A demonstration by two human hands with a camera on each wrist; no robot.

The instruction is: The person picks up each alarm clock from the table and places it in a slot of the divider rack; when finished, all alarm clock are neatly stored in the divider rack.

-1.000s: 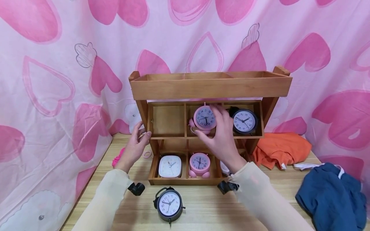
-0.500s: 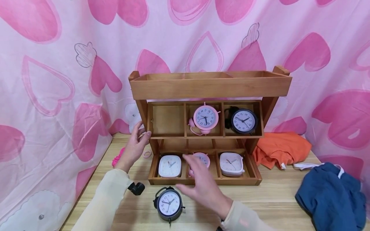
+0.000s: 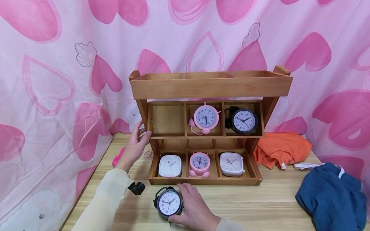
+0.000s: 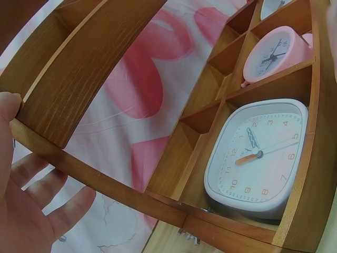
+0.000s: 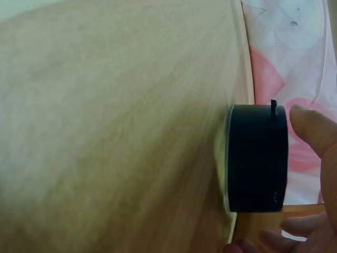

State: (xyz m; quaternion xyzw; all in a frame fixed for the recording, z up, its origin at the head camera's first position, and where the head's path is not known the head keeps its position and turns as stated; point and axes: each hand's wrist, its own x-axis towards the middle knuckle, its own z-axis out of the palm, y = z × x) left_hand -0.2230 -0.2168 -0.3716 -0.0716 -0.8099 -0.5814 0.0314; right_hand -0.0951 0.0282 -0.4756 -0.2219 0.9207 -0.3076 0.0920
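Observation:
A three-tier wooden shelf (image 3: 211,88) stands on the table. My left hand (image 3: 136,142) holds its left side at the middle tier, thumb at the tray's front corner, fingers spread along the side rail in the left wrist view. On the table in front lies a black twin-bell alarm clock (image 3: 169,202), face up. My right hand (image 3: 198,208) is at this clock's right side, thumb and fingers spread around its edge; the right wrist view shows the black casing (image 5: 258,158) between them, with small gaps.
The middle tier holds a pink alarm clock (image 3: 206,117) and another black alarm clock (image 3: 244,121). Below are a white square clock (image 3: 170,166), a pink clock (image 3: 199,163) and a second white clock (image 3: 232,163). Orange cloth (image 3: 281,149) and blue cloth (image 3: 330,197) lie right.
My right hand has left the pink clock on the middle tier and come down to the black clock on the table. The left hand has stayed on the shelf's side.

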